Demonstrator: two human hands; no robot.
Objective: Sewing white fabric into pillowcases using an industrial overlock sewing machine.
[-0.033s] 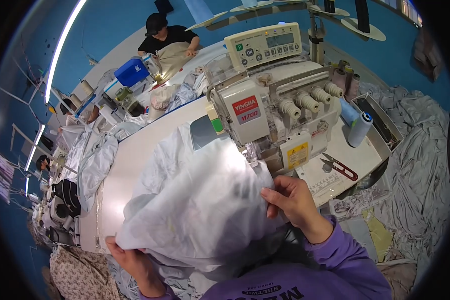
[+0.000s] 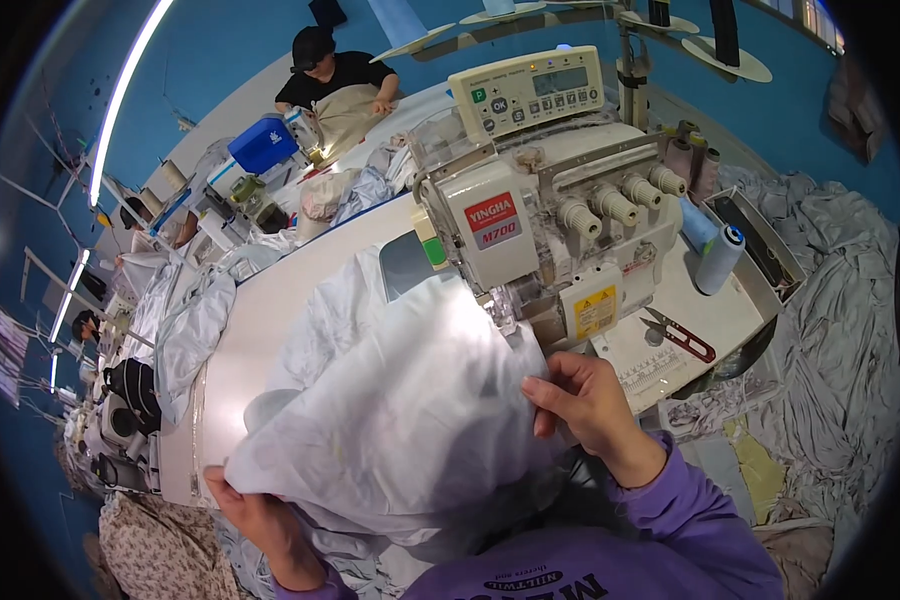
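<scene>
White cloth (image 2: 400, 370), pinched in the fingers of left hand (image 2: 258, 515) and right hand (image 2: 592, 400), reaches the sewing machine (image 2: 500, 265) near an open box (image 2: 788, 285) of dark, indistinct things, and drapes a pale worktop (image 2: 260, 325) in a blue-walled room (image 2: 220, 60).

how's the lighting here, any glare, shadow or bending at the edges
In the head view, the white cloth looks washed out close to the sewing machine, with a grey shadow on it beside the right hand; in the head view, the tabletop has a soft sheen; also in the head view, the long tube light bows and the corners go black.
</scene>
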